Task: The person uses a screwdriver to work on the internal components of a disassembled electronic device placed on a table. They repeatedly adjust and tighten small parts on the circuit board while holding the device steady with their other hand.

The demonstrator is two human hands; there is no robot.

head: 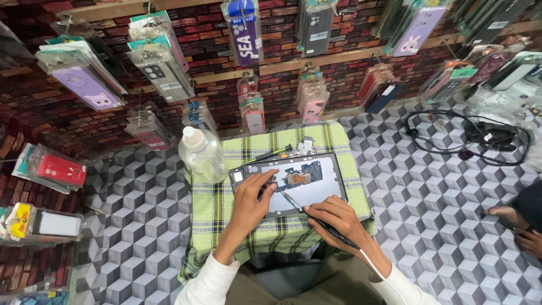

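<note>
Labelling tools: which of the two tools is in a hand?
The thin metal tool, in the right hand, tip on the open tablet. The black screwdriver lies untouched on the cloth behind.

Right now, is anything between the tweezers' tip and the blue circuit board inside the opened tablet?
Nothing visible. The right hand holds the tweezers over bare grey panel just below the circuit board. The left hand rests beside the path, not across it.

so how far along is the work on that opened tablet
Done: the tablet lies with its back off, blue circuit board exposed, and small removed parts and a screwdriver sit beside it on the checked cloth. In hand: the left hand steadies the frame while the right hand works a thin tool near the board. Left: the board sits in place and the back is open.
</note>
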